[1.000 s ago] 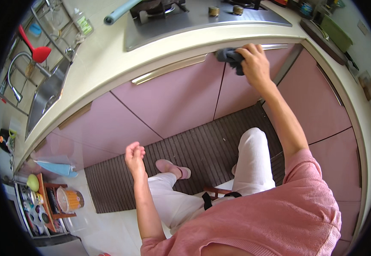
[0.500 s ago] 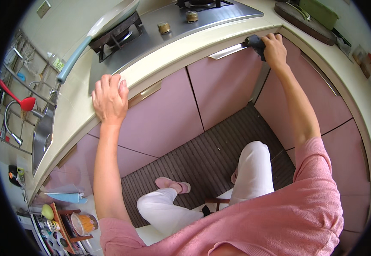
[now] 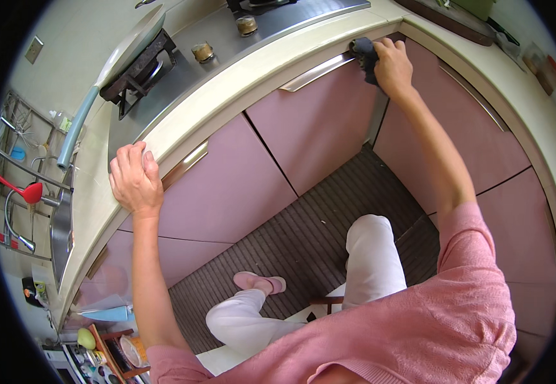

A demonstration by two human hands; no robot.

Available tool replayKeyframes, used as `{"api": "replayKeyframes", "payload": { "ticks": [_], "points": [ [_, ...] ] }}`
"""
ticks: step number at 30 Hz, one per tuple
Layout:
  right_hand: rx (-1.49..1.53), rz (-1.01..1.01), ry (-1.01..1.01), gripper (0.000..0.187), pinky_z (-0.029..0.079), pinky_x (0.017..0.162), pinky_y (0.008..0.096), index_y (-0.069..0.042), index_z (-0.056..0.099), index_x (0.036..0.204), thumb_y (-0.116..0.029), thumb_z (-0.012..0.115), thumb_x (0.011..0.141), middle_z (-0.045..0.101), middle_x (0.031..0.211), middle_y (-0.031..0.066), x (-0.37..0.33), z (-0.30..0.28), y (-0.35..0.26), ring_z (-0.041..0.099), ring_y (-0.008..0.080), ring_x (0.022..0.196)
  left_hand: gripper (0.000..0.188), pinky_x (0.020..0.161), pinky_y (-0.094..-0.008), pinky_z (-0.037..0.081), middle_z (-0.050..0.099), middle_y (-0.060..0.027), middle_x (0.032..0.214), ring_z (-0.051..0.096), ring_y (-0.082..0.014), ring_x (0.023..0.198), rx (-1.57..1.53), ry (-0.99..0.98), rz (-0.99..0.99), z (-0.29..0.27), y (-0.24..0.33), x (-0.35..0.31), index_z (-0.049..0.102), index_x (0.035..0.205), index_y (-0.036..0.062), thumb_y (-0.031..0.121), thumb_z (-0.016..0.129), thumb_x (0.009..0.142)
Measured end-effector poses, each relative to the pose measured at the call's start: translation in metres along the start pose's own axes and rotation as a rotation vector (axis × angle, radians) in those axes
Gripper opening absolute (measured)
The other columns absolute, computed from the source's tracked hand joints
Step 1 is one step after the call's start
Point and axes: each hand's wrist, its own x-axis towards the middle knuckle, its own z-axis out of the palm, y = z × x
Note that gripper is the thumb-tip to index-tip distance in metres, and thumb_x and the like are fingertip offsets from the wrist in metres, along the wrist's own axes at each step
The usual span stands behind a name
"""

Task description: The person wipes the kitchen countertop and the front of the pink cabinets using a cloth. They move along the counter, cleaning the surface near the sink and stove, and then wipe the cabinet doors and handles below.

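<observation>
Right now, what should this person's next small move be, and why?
Probably slide the dark cloth leftward along the silver handle: the right hand holds it at the handle's right end, near the corner, with the exposed length to its left, while the left hand rests on the counter.

A frying pan (image 3: pixel 130 50) sits on the gas stove (image 3: pixel 183 77), right of the sink (image 3: pixel 62 237); my left hand (image 3: pixel 137 179) is on the countertop (image 3: pixel 91 208), the cloth (image 3: pixel 365 61) in my right hand (image 3: pixel 394 68).
</observation>
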Motion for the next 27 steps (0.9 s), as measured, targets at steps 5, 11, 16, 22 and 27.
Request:
{"api": "replayKeyframes", "payload": {
  "ticks": [5,11,16,22,27],
  "points": [
    [0.045,-0.279,0.178,0.014,0.056,0.074,0.0387,-0.014,0.07,0.09,-0.008,0.067,0.079,0.063,0.103,0.0027,-0.028,-0.007,-0.072,0.061,0.0268,0.104,0.027,0.088,-0.0405,0.047,0.062,-0.001,0.113,0.059,-0.026,0.104,0.018,0.008,0.016,0.003,-0.007,-0.001,0.068,0.114,0.0171,0.031,0.052,0.096],
    [0.071,-0.458,0.127,0.018,0.057,0.071,0.0362,-0.016,0.072,0.095,-0.008,0.066,0.079,0.063,0.1,-0.0007,-0.017,-0.017,-0.078,0.061,0.0238,0.105,0.025,0.089,-0.0415,0.047,0.064,-0.0029,0.111,0.06,-0.0271,0.102,0.008,0.018,0.035,-0.005,-0.007,-0.001,0.067,0.113,0.0139,0.025,0.05,0.098],
    [-0.05,-0.171,0.04,0.024,0.058,0.073,0.04,-0.015,0.075,0.099,-0.005,0.066,0.079,0.067,0.102,0.0006,0.004,-0.01,-0.021,0.061,0.0285,0.103,0.024,0.089,-0.0414,0.047,0.064,-0.0015,0.11,0.06,-0.0264,0.101,0.032,0.005,-0.01,-0.003,-0.002,-0.001,0.067,0.112,0.0156,0.025,0.051,0.098],
    [0.228,-0.357,0.169,0.011,0.053,0.068,0.0354,-0.014,0.07,0.086,-0.01,0.065,0.078,0.061,0.1,0.0022,-0.047,-0.026,-0.151,0.059,0.0261,0.102,0.025,0.09,-0.0419,0.047,0.063,-0.0011,0.11,0.06,-0.0261,0.102,0.02,-0.002,-0.028,0.001,0.0,-0.003,0.067,0.112,0.0162,0.028,0.05,0.098],
    [0.836,-0.303,-0.473,0.029,0.054,0.083,0.0392,-0.013,0.075,0.099,0.003,0.064,0.076,0.066,0.099,0.002,-0.125,-0.036,-0.248,0.056,0.029,0.098,0.025,0.087,-0.0409,0.048,0.062,-0.0002,0.112,0.059,-0.0261,0.102,0.026,0.036,0.026,0.003,-0.013,-0.001,0.067,0.112,0.0182,0.033,0.054,0.096]
  ]
}}
